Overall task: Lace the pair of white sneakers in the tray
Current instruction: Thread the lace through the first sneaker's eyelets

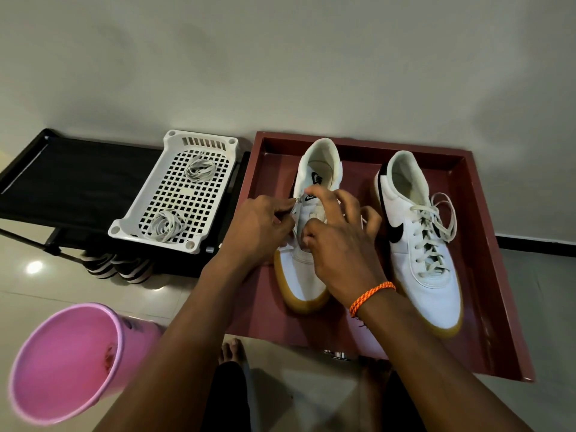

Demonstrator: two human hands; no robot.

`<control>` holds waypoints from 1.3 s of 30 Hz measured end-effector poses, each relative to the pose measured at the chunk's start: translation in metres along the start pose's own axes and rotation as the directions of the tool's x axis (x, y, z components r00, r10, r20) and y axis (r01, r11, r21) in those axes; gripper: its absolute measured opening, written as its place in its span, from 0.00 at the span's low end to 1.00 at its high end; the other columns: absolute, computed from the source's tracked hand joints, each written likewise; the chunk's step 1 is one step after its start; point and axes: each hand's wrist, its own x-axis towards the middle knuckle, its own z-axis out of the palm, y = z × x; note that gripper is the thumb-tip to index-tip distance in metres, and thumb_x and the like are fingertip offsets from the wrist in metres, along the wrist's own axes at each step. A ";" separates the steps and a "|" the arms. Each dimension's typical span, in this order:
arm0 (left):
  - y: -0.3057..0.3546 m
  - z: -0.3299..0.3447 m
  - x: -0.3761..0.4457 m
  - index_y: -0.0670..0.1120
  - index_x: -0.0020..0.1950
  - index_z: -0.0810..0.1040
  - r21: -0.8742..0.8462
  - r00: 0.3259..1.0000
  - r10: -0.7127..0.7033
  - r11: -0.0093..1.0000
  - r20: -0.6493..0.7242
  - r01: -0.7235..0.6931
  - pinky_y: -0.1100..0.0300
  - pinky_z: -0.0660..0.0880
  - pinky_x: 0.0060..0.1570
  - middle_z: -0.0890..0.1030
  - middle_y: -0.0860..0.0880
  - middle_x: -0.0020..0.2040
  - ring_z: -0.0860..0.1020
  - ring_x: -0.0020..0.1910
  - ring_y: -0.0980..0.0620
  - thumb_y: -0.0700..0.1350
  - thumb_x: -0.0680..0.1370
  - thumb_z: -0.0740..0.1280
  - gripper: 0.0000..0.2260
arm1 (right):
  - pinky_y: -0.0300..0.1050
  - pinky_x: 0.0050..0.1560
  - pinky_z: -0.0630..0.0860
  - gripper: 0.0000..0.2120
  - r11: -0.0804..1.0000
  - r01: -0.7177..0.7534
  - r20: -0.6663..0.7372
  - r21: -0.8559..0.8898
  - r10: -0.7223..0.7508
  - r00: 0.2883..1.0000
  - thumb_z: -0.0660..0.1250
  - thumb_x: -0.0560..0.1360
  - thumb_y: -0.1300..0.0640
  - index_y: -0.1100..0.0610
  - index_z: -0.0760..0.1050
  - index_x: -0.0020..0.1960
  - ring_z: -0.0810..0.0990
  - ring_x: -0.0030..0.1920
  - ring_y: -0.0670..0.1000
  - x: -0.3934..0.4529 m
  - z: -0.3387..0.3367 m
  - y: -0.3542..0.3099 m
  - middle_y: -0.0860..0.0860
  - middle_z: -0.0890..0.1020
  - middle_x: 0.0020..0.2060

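Note:
Two white sneakers with gum soles lie in a dark red tray (486,232). The right sneaker (427,244) is laced, with its lace ends loose beside it. Over the left sneaker (307,275) both hands work at the eyelets. My left hand (258,229) pinches a white lace end at the shoe's left eyelet row. My right hand (339,244), with an orange cord round the wrist, has its fingers curled on the tongue and lace; the lace under it is mostly hidden.
A white perforated basket (146,207) holding two coiled laces sits on a black rack (68,182) to the left. A pink bucket (68,363) stands at the lower left. Striped footwear (118,266) lies under the rack. My bare feet show below the tray.

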 end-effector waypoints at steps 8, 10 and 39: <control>0.001 0.001 0.000 0.47 0.56 0.88 -0.027 0.999 -0.034 0.999 -0.018 0.034 0.52 0.82 0.38 0.87 0.51 0.35 0.84 0.29 0.56 0.39 0.82 0.68 0.09 | 0.56 0.64 0.60 0.07 0.981 -0.151 -0.211 0.119 0.174 0.962 0.71 0.76 0.58 0.45 0.79 0.47 0.64 0.73 0.53 0.009 -0.019 0.022 0.44 0.68 0.74; 0.001 0.001 -0.001 0.47 0.54 0.88 -0.025 1.000 -0.025 0.999 -0.006 0.025 0.52 0.83 0.39 0.87 0.52 0.35 0.84 0.30 0.57 0.39 0.82 0.68 0.09 | 0.58 0.66 0.60 0.05 0.987 -0.083 -0.121 0.139 0.101 0.988 0.71 0.77 0.55 0.44 0.81 0.47 0.60 0.78 0.53 0.006 -0.015 0.019 0.44 0.64 0.79; 0.003 -0.001 -0.001 0.44 0.54 0.88 -0.015 1.000 -0.016 1.000 -0.002 0.016 0.63 0.77 0.31 0.86 0.52 0.32 0.84 0.29 0.56 0.38 0.82 0.68 0.09 | 0.60 0.65 0.62 0.06 0.997 -0.074 -0.114 0.016 0.076 0.991 0.71 0.75 0.57 0.47 0.78 0.46 0.64 0.71 0.52 0.006 -0.005 0.013 0.44 0.69 0.73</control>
